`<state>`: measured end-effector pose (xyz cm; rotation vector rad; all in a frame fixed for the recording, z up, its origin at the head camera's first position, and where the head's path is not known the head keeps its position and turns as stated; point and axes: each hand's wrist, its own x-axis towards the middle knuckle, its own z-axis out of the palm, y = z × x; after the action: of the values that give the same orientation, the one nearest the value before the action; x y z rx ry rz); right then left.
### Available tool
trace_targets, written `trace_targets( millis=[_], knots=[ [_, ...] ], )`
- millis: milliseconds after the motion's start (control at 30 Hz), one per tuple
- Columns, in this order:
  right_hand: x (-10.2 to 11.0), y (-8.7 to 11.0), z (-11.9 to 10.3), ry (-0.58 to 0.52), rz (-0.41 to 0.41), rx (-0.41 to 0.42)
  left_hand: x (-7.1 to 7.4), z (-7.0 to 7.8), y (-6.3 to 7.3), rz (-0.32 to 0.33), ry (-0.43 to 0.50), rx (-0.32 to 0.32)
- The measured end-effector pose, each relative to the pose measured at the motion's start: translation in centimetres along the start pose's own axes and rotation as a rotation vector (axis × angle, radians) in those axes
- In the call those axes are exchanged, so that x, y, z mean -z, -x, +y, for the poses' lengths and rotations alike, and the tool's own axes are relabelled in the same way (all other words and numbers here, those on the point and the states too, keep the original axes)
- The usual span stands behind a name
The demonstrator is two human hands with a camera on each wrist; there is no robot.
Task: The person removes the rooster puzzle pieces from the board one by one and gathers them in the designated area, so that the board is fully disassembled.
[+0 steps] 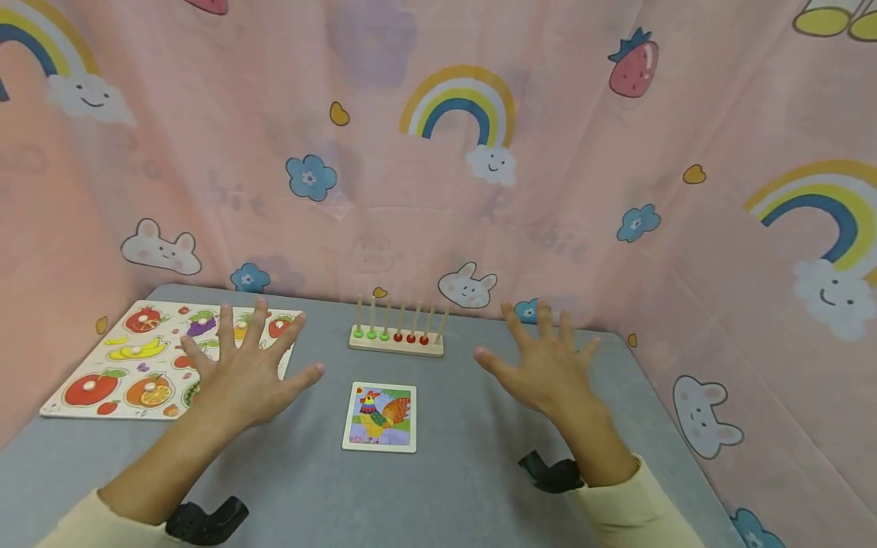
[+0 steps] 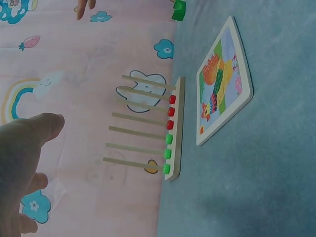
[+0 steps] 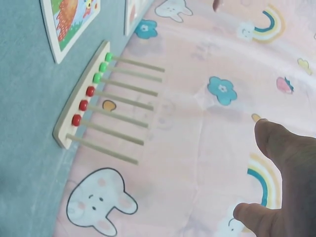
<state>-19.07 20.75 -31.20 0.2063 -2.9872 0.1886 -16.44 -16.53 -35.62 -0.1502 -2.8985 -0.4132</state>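
My left hand (image 1: pixel 243 373) is held with fingers spread and overlaps the right part of a white fruit puzzle board (image 1: pixel 126 365) in the head view. Opposite it, my right hand (image 1: pixel 548 369) has its fingers spread over the right side of the table. Neither hand holds anything. Between them lies a small square rooster picture puzzle (image 1: pixel 380 417) with a pale frame. Behind that stands a wooden bead counting rack (image 1: pixel 396 346) with several upright pegs; three bear a green bead each, three a red bead, and the peg at the right end is bare.
All of this lies on a grey table (image 1: pixel 308 487). A pink curtain (image 1: pixel 384 243) printed with rainbows, rabbits and flowers hangs behind and along both sides. Each wrist carries a black band (image 1: pixel 208 524) below the pale sleeves.
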Motion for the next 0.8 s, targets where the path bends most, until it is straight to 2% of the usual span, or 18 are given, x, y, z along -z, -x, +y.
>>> trace_targets(
  millis=[267, 500, 800],
  knots=[
    [-1.0, -0.3, -1.1, -0.035, -0.004, 0.019, -1.3, 0.5, 0.2, 0.013, 0.032, -0.008],
    [-1.8, -0.6, -2.1, -0.055, -0.008, 0.029, -2.8, 1.1, 0.4, 0.035, 0.06, -0.047],
    [-2.9, -0.8, -3.2, -0.046, -0.009, 0.044, -4.7, 1.9, 0.6, 0.019, 0.102, -0.086]
  ],
)
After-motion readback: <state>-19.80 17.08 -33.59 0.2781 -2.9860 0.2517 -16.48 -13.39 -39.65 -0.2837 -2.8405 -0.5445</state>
